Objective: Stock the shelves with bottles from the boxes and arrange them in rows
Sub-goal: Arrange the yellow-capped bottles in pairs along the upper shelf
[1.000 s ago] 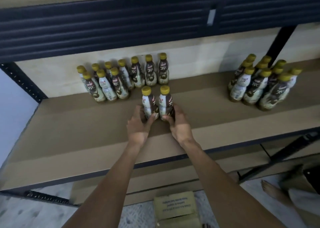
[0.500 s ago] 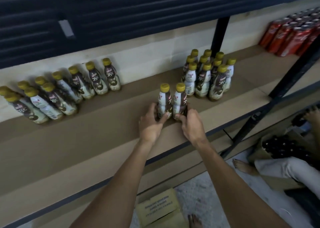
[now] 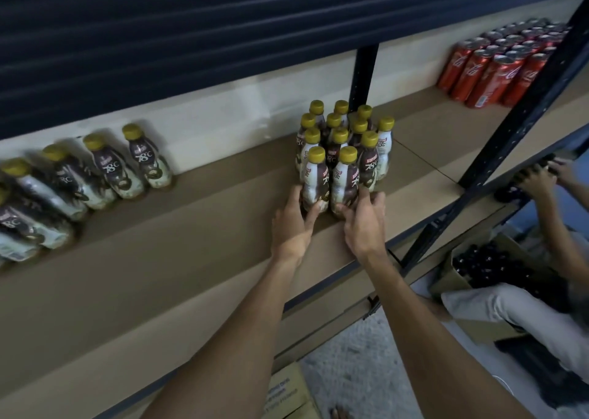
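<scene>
Head view: left hand [image 3: 291,224] is gripping the left bottle [image 3: 315,179] low on its body, thumb curling across the front & fingers wrapping the outer side. Right hand [image 3: 363,224] is gripping the right bottle [image 3: 345,179] the same way, thumb in front, fingers curling round the outer side near the base. Both bottles are standing upright on the shelf [image 3: 159,275], yellow caps up, touching side by side & sitting right against the front of the bottle cluster [image 3: 350,128]. That cluster is standing in tight rows toward the back wall, just in front of a dark upright post [image 3: 363,71]. One cluster bottle is standing just to the right of the held pair. Well apart to the left, another bottle row [image 3: 108,170] is running along the back wall, getting blurry toward the frame edge. Past the post, red cans [image 3: 497,67] are standing packed together on the next shelf section. At far right, another person's hands [image 3: 538,179] are holding smth dark, too blurred to tell what. Below them an open carton [image 3: 484,265] is holding dark bottles. A cardboard box [image 3: 287,393] is lying on the floor under the shelf's front edge.
</scene>
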